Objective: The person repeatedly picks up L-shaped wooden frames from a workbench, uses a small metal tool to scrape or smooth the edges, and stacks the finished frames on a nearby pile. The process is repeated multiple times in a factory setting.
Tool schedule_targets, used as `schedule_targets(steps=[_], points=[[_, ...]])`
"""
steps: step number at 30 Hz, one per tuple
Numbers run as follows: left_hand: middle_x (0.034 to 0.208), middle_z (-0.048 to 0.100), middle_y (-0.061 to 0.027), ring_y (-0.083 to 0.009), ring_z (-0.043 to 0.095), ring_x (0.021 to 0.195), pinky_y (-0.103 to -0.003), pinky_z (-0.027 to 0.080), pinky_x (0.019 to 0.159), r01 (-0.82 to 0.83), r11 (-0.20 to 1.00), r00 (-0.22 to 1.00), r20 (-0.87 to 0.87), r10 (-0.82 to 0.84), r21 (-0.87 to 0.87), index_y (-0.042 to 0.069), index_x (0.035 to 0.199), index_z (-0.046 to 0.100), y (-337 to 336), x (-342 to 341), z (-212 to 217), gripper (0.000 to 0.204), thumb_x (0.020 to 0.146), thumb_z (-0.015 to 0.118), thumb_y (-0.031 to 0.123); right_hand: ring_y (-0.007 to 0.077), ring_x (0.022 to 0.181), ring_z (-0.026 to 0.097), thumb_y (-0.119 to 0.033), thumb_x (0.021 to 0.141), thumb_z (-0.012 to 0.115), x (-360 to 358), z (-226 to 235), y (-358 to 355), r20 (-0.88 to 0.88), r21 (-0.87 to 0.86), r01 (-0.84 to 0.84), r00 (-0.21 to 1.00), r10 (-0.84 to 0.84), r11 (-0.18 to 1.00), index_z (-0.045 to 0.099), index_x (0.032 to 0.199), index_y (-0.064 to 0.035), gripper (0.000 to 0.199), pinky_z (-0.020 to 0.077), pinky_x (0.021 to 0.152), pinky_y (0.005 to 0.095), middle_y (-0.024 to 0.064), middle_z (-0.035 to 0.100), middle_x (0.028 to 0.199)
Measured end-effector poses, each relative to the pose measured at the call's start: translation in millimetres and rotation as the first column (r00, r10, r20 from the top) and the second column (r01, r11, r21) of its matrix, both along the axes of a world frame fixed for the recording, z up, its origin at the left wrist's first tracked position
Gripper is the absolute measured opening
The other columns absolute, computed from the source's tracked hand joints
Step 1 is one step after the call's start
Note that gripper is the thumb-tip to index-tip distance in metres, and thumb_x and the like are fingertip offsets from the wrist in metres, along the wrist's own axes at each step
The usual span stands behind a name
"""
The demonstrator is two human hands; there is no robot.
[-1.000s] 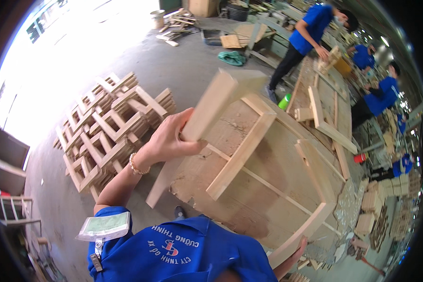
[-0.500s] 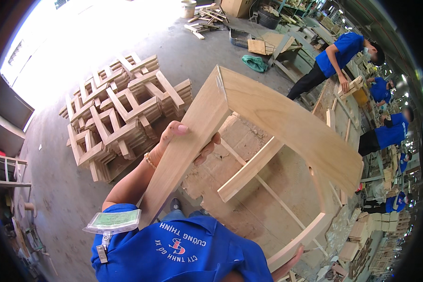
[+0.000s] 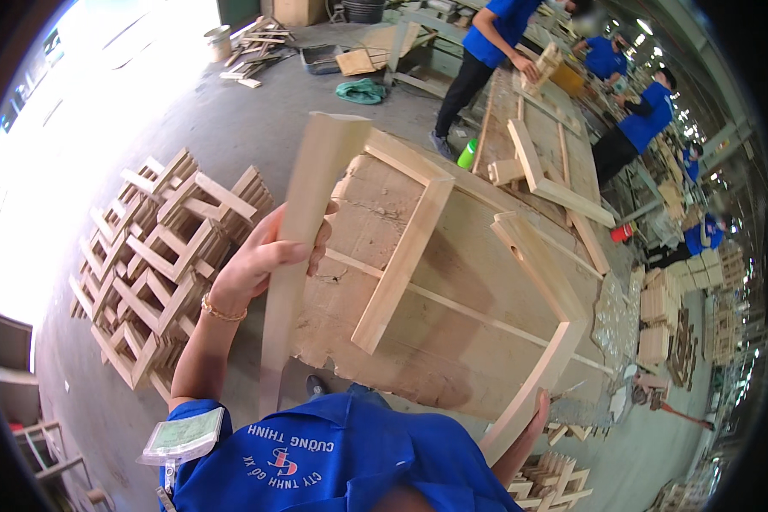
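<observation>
My left hand (image 3: 269,256) grips a pale wooden frame piece (image 3: 309,188), thumb across its near face and fingers wrapped behind. It stands nearly upright, seen mostly edge-on. Low on the right, my right hand (image 3: 536,427) holds an angled wooden frame piece (image 3: 555,350) by its lower leg; the fingers are partly hidden. That piece bends at a corner and has a small oval hole near its upper end. The two held pieces are apart. Between them, another L-shaped wooden piece (image 3: 405,260) lies on the worn worktable (image 3: 452,367).
Stacked wooden frames (image 3: 162,264) stand on the floor at left. Several more lie below the table at right (image 3: 550,486). Across the table a co-worker in blue (image 3: 486,43) handles wood. A green bottle (image 3: 468,154), a green cloth (image 3: 361,91) and scrap wood (image 3: 260,43) lie beyond.
The left-hand piece has turned from broad-side to nearly edge-on, and its wide board no longer spans the view. The right-hand piece now shows more fully. My view has swung to the right.
</observation>
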State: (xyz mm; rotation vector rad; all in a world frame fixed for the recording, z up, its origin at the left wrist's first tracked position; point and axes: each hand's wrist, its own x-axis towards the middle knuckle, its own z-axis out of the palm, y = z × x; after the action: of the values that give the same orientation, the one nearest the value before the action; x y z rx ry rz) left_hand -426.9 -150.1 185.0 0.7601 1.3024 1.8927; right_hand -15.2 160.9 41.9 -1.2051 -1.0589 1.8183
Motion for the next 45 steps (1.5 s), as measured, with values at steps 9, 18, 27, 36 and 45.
schedule_targets(steps=[9,18,27,36,45], points=[[0.109,0.054,-0.0194,-0.0316,0.056,0.097,-0.04,0.043,0.085,-0.224,0.705,0.451,-0.713,-0.536,-0.672,0.0,0.123,0.039,81.5,-16.2,-49.8,0.065,0.072,0.068,0.028,0.0179,0.081,0.057,-0.041,0.088,0.049,10.4,15.0,-11.6,0.02,-0.053,0.095,0.995,-0.094,0.994,0.055,0.11,-0.0031,0.045,0.0457,0.07,0.0294,0.0089,0.061,0.092],[0.111,0.053,0.003,-0.0163,0.046,0.114,-0.052,0.01,0.111,-0.348,0.883,-0.493,-0.74,-0.459,-0.316,0.026,0.114,0.052,117.0,-77.3,-142.0,0.037,0.079,0.054,0.015,0.0175,0.084,0.057,-0.038,0.089,0.049,22.0,5.5,-8.1,0.0,-0.104,0.167,0.986,-0.168,0.98,0.054,0.112,-0.0045,0.041,0.0464,0.072,0.0291,0.0075,0.06,0.093],[0.141,0.038,0.0042,-0.0133,0.025,0.135,-0.048,0.004,0.115,-0.434,0.878,-0.837,-0.271,-0.476,-0.202,0.033,0.114,0.056,153.2,-119.5,-162.9,0.029,0.089,0.046,0.027,0.0171,0.081,0.06,-0.033,0.09,0.05,-5.0,-11.6,15.5,-0.123,-0.111,0.045,0.991,-0.059,0.993,0.055,0.112,-0.0039,0.037,0.0479,0.069,0.0279,0.0095,0.063,0.095],[0.149,0.023,0.0035,-0.0165,0.02,0.138,-0.049,0.0,0.115,-0.297,0.906,-0.72,-0.553,-0.419,-0.3,0.037,0.124,0.044,126.6,-143.5,-132.3,0.043,0.084,0.05,0.022,0.018,0.079,0.06,-0.031,0.089,0.052,-107.1,-10.9,52.3,-0.24,-0.027,-0.406,0.89,0.389,0.913,0.055,0.112,0.0005,0.039,0.0492,0.068,0.0281,0.0127,0.064,0.094],[0.141,0.035,-0.0115,-0.022,0.033,0.131,-0.053,0.009,0.111,-0.802,0.519,-0.049,-0.834,-0.55,-0.295,0.017,0.134,0.037,88.9,-121.5,-146.6,0.056,0.081,0.048,0.004,0.0146,0.077,0.06,-0.034,0.083,0.062,-283.5,0.6,32.7,-0.272,-0.053,-0.633,0.754,0.598,0.773,0.058,0.106,-0.0022,0.039,0.0492,0.066,0.0259,0.006,0.063,0.085]])
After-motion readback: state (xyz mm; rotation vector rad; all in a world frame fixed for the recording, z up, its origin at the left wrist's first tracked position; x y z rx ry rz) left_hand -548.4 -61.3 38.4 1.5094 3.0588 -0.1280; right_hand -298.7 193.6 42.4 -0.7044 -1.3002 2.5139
